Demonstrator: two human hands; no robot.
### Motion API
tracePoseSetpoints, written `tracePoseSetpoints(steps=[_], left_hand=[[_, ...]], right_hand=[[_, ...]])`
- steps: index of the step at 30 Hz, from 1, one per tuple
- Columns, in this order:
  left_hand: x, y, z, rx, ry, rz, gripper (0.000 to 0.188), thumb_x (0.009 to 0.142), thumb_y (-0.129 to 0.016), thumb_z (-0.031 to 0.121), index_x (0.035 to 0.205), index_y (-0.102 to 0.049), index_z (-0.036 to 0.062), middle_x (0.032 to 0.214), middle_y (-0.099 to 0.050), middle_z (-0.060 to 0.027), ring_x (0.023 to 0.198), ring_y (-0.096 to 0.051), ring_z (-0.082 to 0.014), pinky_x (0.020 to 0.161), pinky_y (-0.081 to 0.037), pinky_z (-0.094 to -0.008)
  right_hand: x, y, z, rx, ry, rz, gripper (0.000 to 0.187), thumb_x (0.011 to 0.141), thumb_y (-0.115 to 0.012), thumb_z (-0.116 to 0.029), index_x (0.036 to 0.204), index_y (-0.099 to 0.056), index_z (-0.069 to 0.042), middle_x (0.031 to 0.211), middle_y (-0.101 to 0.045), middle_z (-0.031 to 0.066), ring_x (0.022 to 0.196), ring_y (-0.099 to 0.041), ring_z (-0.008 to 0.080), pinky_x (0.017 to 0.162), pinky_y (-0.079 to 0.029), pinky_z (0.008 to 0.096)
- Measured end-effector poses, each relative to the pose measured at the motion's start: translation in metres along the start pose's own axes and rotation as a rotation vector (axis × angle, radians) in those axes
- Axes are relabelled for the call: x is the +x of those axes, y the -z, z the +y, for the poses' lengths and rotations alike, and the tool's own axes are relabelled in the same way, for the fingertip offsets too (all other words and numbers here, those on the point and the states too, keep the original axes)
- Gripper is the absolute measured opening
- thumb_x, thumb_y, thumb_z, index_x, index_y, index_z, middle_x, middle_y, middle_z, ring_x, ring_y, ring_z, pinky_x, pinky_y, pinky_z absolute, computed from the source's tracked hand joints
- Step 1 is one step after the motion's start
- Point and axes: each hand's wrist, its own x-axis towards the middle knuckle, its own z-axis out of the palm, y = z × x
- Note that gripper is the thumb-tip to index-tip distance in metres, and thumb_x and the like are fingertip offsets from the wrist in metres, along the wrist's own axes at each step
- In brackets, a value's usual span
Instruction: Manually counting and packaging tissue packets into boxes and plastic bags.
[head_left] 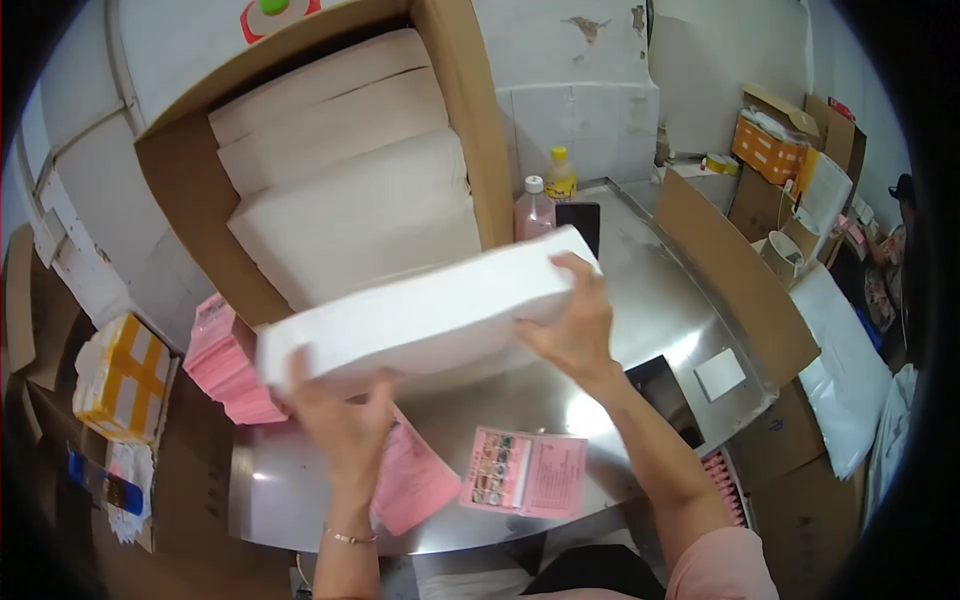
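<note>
A long white stack (430,310), which looks like paper, is held in the air above the metal table, tilted up toward the right. My left hand (345,420), somewhat blurred, grips its near left end. At the right end, my right hand (580,325) is closed around it, thumb on the near side and fingers over the top. Just behind stands an open cardboard box (185,200) filled with rows of similar white stacks (350,200). Below my hands lie a pink printed sheet (415,480) and an open pink leaflet (528,472) with small pictures.
Piled pink leaflets (228,365) stand left of the box. On the metal table (640,280) are a clear bottle (534,208), a yellow-capped bottle (561,175), a dark phone-like slab (580,222) and a white square pad (720,374). A cardboard flap (735,275) rises at the right edge.
</note>
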Motion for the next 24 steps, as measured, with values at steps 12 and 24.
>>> tracePoseSetpoints(steps=[12, 24], left_hand=[[0.007, -0.068, -0.011, -0.327, 0.191, -0.518, 0.082, 0.076, -0.079, 0.039, 0.135, -0.047, -0.0081, 0.131, -0.054, -0.0337, 0.127, -0.051, -0.0449, 0.108, -0.041, -0.0452], [-0.078, -0.08, 0.019, -0.306, -0.113, -0.42, 0.085, 0.077, -0.081, 0.022, 0.146, -0.036, -0.0007, 0.12, -0.058, -0.0295, 0.111, -0.059, -0.0457, 0.095, -0.05, -0.0488]], right_hand=[[-0.006, 0.078, 0.104, -0.199, -0.382, -0.414, 0.078, 0.067, -0.085, -0.048, 0.129, -0.058, -0.008, 0.137, -0.045, 0.0286, 0.128, -0.049, 0.0427, 0.105, -0.043, 0.047], [-0.063, 0.089, 0.107, -0.133, -0.186, -0.339, 0.056, 0.067, -0.085, -0.031, 0.113, -0.064, -0.008, 0.137, -0.042, 0.0244, 0.129, -0.043, 0.045, 0.106, -0.039, 0.0495]])
